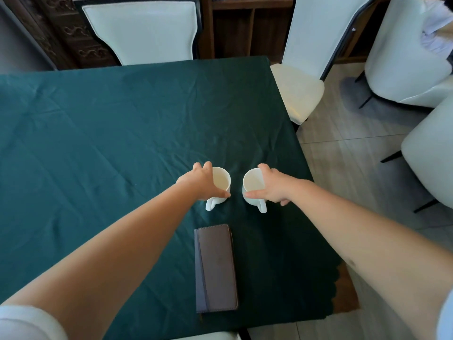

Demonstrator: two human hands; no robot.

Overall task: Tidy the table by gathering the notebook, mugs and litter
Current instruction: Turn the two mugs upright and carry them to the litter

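On the green tablecloth | left hand grips left mug | right hand grips right mug, seemingly tilted | notebook lies nearer, between forearms, untouched

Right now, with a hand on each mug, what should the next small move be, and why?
Probably slide the two mugs together. The left hand wraps the left white ceramic mug, the right hand wraps the right white ceramic mug, and a gap of green tablecloth separates them, just beyond the closed brown notebook.
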